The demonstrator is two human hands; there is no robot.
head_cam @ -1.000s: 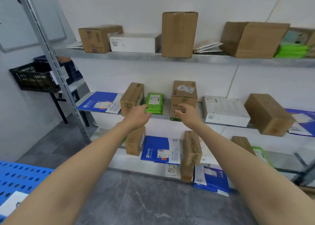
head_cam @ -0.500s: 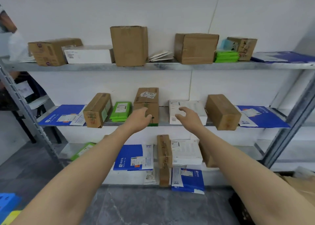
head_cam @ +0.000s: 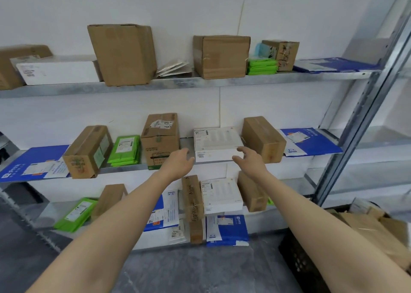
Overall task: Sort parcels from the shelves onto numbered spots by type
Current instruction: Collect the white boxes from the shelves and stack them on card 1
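On the middle metal shelf a flat white cardboard box with printed labels on its lid lies face up, its front edge right at the shelf lip. That looks like the parcel being gone for. The left hand and the right hand are both out in front of it, one towards each front corner, fingers spread loose and wide, holding nothing. The fingertips are very close to the box, but from here I cannot tell whether either has made contact.

A squat brown cardboard carton with stickers on top stands to its left with a strip of bare shelf between them. A long brown taped cardboard box sits at an angle on the right, just beside the white one and perhaps touching its far corner.

I'd judge the white box stiff and fairly light for its spread. It should keep its shape under a squeeze, though the smooth card could slip through dry palms. The left side is free to get fingers round; the right side is crowded. The sensible hold would be the two front corners, thumbs on the lid and fingers hooked under the front edge. Draw it straight forward off the shelf, then shift the hands to the two short sides once it clears the angled brown box. Lifting it where it lies risks nudging that neighbour off the edge.
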